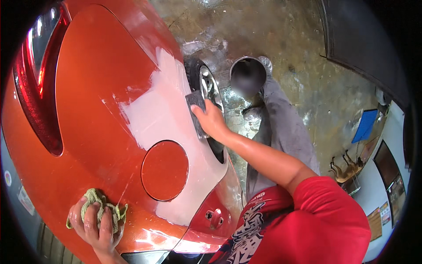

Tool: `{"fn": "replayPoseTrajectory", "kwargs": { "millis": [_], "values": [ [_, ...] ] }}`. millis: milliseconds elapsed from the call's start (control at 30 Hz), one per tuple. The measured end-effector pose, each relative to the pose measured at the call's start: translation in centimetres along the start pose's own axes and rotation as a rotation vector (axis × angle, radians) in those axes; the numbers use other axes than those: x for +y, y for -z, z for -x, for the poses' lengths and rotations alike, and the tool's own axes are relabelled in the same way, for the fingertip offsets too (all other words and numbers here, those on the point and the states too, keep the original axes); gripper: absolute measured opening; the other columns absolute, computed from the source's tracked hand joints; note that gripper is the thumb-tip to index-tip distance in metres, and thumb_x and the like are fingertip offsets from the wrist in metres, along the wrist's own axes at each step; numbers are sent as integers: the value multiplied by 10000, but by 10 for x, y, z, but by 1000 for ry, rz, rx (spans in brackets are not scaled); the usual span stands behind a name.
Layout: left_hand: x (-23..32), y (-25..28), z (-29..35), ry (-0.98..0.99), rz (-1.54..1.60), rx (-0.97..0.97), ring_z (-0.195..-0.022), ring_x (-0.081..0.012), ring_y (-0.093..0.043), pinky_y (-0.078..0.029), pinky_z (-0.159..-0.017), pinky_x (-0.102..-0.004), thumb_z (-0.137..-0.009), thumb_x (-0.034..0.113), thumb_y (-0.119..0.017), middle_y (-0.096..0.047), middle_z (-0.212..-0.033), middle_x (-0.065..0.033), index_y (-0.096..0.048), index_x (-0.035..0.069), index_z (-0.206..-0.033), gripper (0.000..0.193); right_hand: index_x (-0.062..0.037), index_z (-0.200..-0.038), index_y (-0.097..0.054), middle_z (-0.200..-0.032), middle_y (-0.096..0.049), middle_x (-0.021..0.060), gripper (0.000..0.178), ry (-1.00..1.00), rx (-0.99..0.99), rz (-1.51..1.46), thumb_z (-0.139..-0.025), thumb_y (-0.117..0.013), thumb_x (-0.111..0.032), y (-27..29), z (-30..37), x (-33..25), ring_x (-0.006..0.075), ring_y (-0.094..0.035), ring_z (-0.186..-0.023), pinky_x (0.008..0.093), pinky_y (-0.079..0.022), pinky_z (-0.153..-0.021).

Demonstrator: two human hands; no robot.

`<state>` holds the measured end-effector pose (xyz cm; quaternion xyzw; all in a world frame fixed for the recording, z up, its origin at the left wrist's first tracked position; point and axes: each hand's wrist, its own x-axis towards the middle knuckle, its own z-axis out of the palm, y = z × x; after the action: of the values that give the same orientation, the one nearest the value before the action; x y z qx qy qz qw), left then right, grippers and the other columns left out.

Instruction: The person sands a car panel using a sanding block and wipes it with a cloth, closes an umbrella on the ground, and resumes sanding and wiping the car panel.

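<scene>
A red-orange car body [101, 79] fills the left side, with a broad pale patch of filler or primer [160, 108] along the fender. My right hand [214, 124] grips a dark grey sanding block [196, 108], flat against the patch's edge above the wheel [210, 86]. At the lower left, my left hand [97, 226] has its fingers curled over a crumpled light-green cloth [102, 204], which rests on the car's surface. Between the hands lies the round fuel door [165, 170], still red, bordered by the pale patch.
A dark round bucket [248, 75] stands on the wet concrete floor [290, 48] by my feet. The tail light [39, 105] is at the far left, a door handle [214, 218] near my shirt. A brown dog [347, 168] lies at the right, near a blue object [365, 125].
</scene>
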<state>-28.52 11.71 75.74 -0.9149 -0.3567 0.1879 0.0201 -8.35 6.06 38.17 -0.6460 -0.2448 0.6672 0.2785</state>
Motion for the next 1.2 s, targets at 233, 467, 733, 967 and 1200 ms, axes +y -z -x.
{"fn": "replayPoseTrajectory", "kwargs": {
  "millis": [233, 467, 733, 967, 1200],
  "values": [
    [4, -6, -23, -16, 14, 35, -1007, -405, -620, -488, -769, -520, -788, 66, -679, -609, -1038, -119, -592, 85, -984, 216, 73, -1121, -600, -1037, -671, 296, 508, 24, 128, 171, -923, -611, -395, 18, -103, 13, 402, -659, -996, 456, -501, -870],
    [2, -1, -10, 4, 10, 37, -1015, -407, -618, -488, -780, -523, -776, 69, -692, -611, -1035, -118, -594, 80, -973, 220, 94, -1204, -542, -1088, -649, 329, 514, 77, 2, -76, -956, -586, -354, 5, 22, 30, 432, -653, -1042, 471, -496, -883],
    [2, -4, -9, 9, -3, 9, -1047, -409, -604, -492, -787, -536, -813, 168, -682, -613, -1049, -121, -613, 79, -976, 199, 92, -1093, -568, -1033, -656, 319, 485, -38, -25, 35, -947, -596, -370, 6, -10, 22, 443, -652, -988, 483, -496, -861],
    [7, -3, -18, 9, -9, 53, -1018, -409, -614, -490, -777, -536, -822, 210, -680, -614, -1038, -128, -620, 71, -974, 214, 94, -1158, -541, -1083, -649, 312, 530, 18, 53, 98, -944, -591, -388, 15, -75, 15, 434, -642, -1031, 471, -482, -907],
    [2, 1, -11, 57, 47, 18, -1091, -441, -591, -479, -863, -570, -766, 238, -722, -608, -1142, -140, -621, 90, -1067, 350, 20, -1175, -587, -1027, -688, 123, 397, 42, -53, 7, -956, -612, -310, 8, -141, 39, 205, -643, -899, 359, -504, -817]
  ]
}}
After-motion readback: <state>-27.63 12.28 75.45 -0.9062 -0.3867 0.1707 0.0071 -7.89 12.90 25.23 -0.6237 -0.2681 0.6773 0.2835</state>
